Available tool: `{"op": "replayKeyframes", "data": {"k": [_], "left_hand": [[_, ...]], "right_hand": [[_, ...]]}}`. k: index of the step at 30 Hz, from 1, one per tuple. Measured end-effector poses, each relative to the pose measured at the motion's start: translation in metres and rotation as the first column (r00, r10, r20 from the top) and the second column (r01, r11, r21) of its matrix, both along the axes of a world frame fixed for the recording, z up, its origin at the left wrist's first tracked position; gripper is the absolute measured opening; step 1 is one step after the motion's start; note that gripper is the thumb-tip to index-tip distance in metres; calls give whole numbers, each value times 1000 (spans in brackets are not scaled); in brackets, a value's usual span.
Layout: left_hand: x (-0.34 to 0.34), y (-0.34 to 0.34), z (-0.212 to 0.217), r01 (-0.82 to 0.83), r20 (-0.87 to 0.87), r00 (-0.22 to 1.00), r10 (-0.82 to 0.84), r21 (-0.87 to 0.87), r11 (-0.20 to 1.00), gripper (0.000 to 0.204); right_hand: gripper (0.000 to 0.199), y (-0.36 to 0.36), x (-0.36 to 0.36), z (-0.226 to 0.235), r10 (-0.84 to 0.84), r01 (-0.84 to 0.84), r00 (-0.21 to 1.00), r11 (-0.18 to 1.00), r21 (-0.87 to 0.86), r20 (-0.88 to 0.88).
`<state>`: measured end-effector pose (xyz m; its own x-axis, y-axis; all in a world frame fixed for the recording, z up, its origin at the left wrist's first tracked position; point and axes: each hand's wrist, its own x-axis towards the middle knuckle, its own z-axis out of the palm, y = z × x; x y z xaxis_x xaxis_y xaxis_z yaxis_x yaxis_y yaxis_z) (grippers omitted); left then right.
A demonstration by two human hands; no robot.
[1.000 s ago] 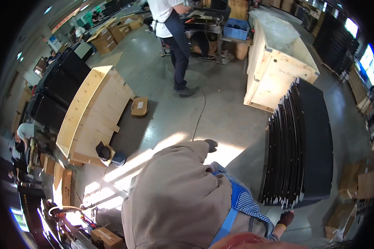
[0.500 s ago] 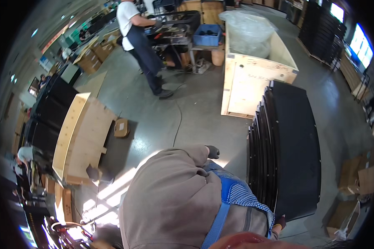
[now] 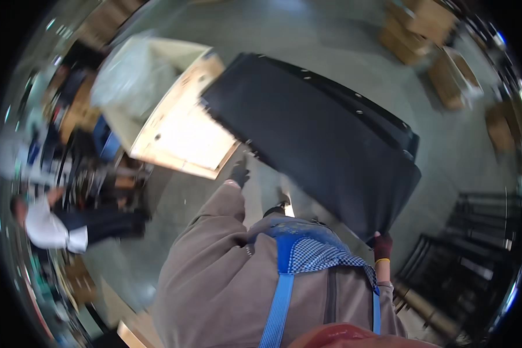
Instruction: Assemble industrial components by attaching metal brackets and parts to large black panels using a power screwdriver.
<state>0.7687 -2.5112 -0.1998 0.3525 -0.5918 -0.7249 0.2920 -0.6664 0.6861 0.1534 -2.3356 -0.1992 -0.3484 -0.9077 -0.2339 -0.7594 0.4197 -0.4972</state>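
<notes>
One panel (image 3: 313,133), right hand (image 3: 382,246) at its near corner, left hand (image 3: 239,174) by its edge

Head view, and it's the black panel that fills the middle, lying broad and slantwise from upper left to lower right, in front of the wearer. Look at the right hand, in its dark red glove with a yellow cuff: it has the near corner pinched, most of its fingers tucked out of sight. Over to the left hand, in a dark grey glove: loosely open, fingers partly apart, just beside the panel's left edge, and whether it touches I cannot tell. Under the panel's right side shows a second black sheet (image 3: 388,119), studded along its rim. Beyond the left hand stands the wooden crate (image 3: 185,130), clear plastic (image 3: 127,75) heaped in its mouth; the panel's far end overlaps it in this view, contact unclear. Far left, a co-worker (image 3: 46,223) in white top and dark apron, near a blue bin (image 3: 105,139). Cardboard boxes (image 3: 414,35) sit at upper right, well apart from the panel. Black frames (image 3: 458,255) stand at lower right, beyond the right hand. Nearest of all, the wearer's blue apron (image 3: 325,255), checked at the fold, over a brown top (image 3: 214,278).
</notes>
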Motion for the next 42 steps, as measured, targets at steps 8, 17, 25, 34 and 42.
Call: {"op": "replayKeyframes", "data": {"k": [8, 17, 25, 34, 42], "left_hand": [[42, -88, -60, 115, 12, 993, -115, -28, 993, 67], [-29, -73, -24, 137, 147, 978, -145, 63, 989, 63], [21, -81, -59, 815, 609, -289, -739, 561, 143, 68], [77, -110, -123, 777, 859, 233, -456, -446, -444, 59], [-85, -142, -58, 615, 693, -141, -707, -499, -611, 63]], "right_hand": [[55, 47, 30, 29, -60, 199, 968, 772, 604, -242], [71, -259, 113, 105, 107, -249, 867, 939, -237, -488], [75, -332, 121, 120, 188, -127, 955, 958, 256, -230], [59, -183, 113, 114, -136, 149, 983, 983, 108, -121], [61, 23, 75, 205, -605, 580, 777, 796, -175, -175]]}}
